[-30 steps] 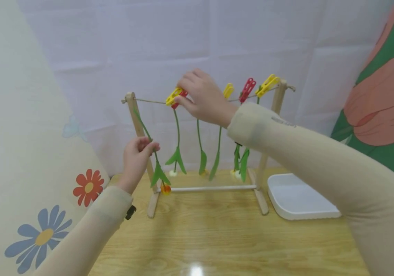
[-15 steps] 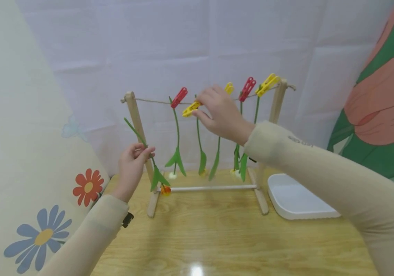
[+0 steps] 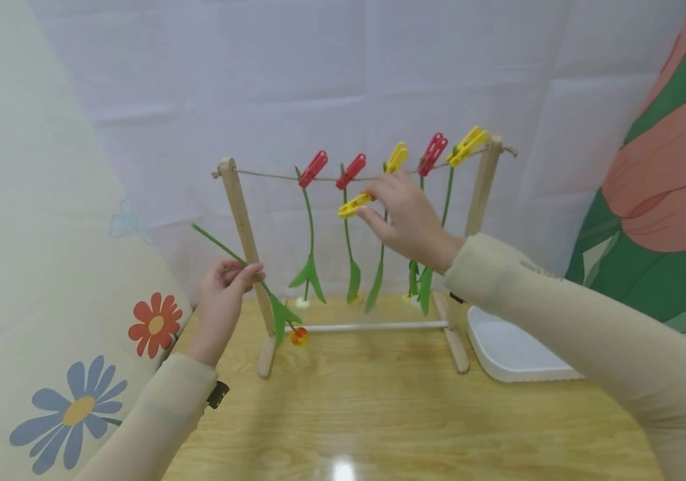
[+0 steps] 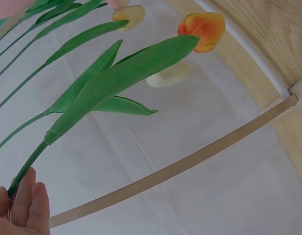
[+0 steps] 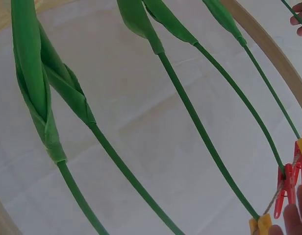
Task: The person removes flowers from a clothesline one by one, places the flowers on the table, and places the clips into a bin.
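My left hand (image 3: 222, 300) pinches the green stem of an artificial tulip (image 3: 282, 317) at the left of the rack; its orange-yellow bloom (image 4: 202, 31) points down. The bare stem end sticks out up and left. In my right hand (image 3: 411, 217), thumb and fingers pinch a yellow clothespin (image 3: 353, 205) just below the cord (image 3: 264, 175). Several tulips hang upside down from that cord, held by red and yellow clothespins, among them a red clothespin (image 3: 313, 169) at the left and a yellow clothespin (image 3: 470, 147) at the right.
The cord is strung between two wooden posts (image 3: 243, 227), joined low down by a white rod (image 3: 373, 327). A white tray (image 3: 513, 357) stands on the wooden table (image 3: 343, 407) at the right, partly behind my right sleeve. White cloth (image 3: 198, 80) hangs behind the rack.
My right hand has moved right and down along the cord with the yellow clothespin, uncovering two red clothespins. My left hand has lowered slightly, tilting the tulip's stem end further left and down.
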`<state>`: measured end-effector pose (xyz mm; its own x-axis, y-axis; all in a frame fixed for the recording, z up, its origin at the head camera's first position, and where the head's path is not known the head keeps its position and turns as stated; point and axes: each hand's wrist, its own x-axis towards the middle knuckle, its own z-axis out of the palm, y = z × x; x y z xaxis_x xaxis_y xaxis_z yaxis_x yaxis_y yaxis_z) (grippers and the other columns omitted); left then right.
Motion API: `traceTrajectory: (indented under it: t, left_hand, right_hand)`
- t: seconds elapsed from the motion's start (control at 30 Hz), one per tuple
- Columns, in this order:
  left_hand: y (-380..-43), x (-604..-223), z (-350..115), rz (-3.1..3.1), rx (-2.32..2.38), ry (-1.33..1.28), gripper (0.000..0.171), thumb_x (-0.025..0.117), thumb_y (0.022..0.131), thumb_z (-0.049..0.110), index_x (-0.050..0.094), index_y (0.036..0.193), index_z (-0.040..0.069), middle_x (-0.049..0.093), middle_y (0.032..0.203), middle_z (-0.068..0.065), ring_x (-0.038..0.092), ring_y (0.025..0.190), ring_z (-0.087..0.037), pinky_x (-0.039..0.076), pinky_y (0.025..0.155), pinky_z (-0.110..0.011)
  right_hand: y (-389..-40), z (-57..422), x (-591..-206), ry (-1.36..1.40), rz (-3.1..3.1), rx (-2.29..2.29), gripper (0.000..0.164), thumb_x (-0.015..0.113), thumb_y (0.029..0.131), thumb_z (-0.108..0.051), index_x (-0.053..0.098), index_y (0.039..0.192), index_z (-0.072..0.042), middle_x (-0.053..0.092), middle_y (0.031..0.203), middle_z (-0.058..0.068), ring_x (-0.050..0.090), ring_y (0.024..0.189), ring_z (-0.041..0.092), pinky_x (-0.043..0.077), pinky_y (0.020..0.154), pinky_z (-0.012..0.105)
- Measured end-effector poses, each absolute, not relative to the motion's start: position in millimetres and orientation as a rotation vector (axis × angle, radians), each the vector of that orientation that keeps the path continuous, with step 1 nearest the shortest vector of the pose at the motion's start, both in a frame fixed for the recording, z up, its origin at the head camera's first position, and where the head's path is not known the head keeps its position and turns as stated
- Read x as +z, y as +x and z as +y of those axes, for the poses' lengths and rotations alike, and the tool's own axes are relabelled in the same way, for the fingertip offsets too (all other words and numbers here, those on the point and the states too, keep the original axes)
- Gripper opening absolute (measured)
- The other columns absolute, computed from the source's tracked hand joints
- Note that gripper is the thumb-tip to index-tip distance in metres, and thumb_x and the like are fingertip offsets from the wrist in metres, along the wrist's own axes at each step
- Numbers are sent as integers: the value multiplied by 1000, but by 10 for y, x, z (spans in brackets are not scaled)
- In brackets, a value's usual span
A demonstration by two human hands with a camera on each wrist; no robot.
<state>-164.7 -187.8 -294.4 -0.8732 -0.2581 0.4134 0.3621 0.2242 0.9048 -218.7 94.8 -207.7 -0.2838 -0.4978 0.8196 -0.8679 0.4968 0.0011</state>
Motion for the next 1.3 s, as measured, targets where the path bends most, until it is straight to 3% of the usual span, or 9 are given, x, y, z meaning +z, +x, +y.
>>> traceTrajectory:
  t: [0.1, 0.17, 0.5, 0.87, 1.1, 1.3]
  left_hand:
    - [-1642, -2963, -1884, -2030, -1674, -69, 19, 64, 95, 11, 55, 101, -4, 71, 101, -20, 67, 78, -3, 55, 78, -19]
    - [-1646, -2978, -1888, -2022, -1675, -54, 19, 64, 95, 11, 55, 101, -5, 70, 101, -21, 67, 78, -3, 55, 77, -19]
    - [-1676, -3076, -1930, -1942, -1771, 11, 20, 63, 95, 9, 53, 104, -7, 69, 84, 11, 67, 79, -4, 56, 78, -20]
    - [-1674, -3168, -1975, -1855, -1892, 47, 20, 63, 95, 10, 50, 102, -5, 71, 87, 6, 70, 84, -11, 57, 78, -22]
    - [-1666, -3189, -1964, -1821, -1909, 51, 18, 61, 96, 10, 50, 100, -4, 70, 80, 13, 69, 81, -7, 57, 79, -23]
    - [-1656, -3234, -1995, -1817, -1918, 75, 18, 60, 97, 11, 50, 101, -3, 71, 81, 11, 70, 83, -8, 57, 79, -23]
  right_hand:
    - [-2204, 987, -2136, 1134, -1920, 610, 18, 69, 88, -7, 63, 97, 7, 64, 94, 19, 53, 88, 34, 45, 82, 46]
    - [-2215, 1012, -2174, 1138, -1912, 619, 16, 69, 88, -6, 63, 96, 7, 63, 91, 19, 53, 87, 33, 46, 81, 46]
    - [-2170, 1144, -2350, 1101, -1949, 661, 20, 70, 87, -4, 63, 100, 10, 63, 93, 21, 55, 90, 35, 46, 83, 47]
    - [-2141, 1255, -2512, 1057, -1930, 747, 19, 72, 85, 1, 63, 100, 9, 63, 95, 21, 54, 90, 36, 44, 82, 49]
    - [-2160, 1303, -2590, 1011, -1949, 815, 18, 71, 84, 3, 63, 100, 8, 63, 95, 20, 53, 91, 35, 44, 82, 47]
    - [-2164, 1314, -2641, 1023, -1927, 825, 17, 70, 84, 4, 62, 98, 10, 62, 92, 22, 52, 90, 38, 43, 82, 48]
